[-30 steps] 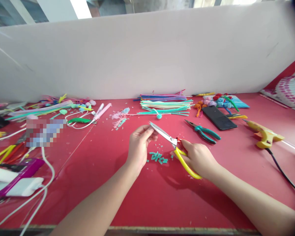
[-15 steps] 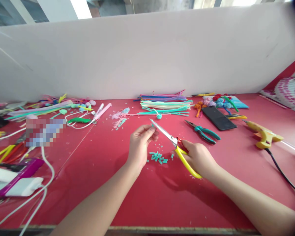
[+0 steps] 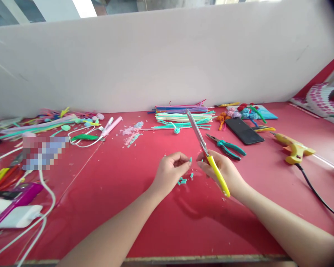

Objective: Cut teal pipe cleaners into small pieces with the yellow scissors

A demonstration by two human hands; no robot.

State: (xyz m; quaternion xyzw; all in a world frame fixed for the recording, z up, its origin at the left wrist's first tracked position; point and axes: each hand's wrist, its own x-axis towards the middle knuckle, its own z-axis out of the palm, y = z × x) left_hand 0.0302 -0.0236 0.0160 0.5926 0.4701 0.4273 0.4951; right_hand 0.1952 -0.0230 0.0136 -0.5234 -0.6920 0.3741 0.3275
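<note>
My left hand is closed in a pinch, with a small teal piece of pipe cleaner at its fingertips. Close by on the right, my right hand grips scissors with yellow handles. Their blades are together and point up and away. A bit of teal also shows at my right fingertips, too small to make out well. Below both hands, short cut teal pieces lie on the red table, partly hidden by my left hand.
Pipe cleaners lie in bundles along the white partition. To the right are teal-handled pliers, a black phone and a yellow glue gun. White cables and a purple power strip occupy the left side.
My left hand has moved right and slightly down. My right hand has tipped the scissors upright, their blades away from the left fingers, and its fingertips have come near my left hand.
</note>
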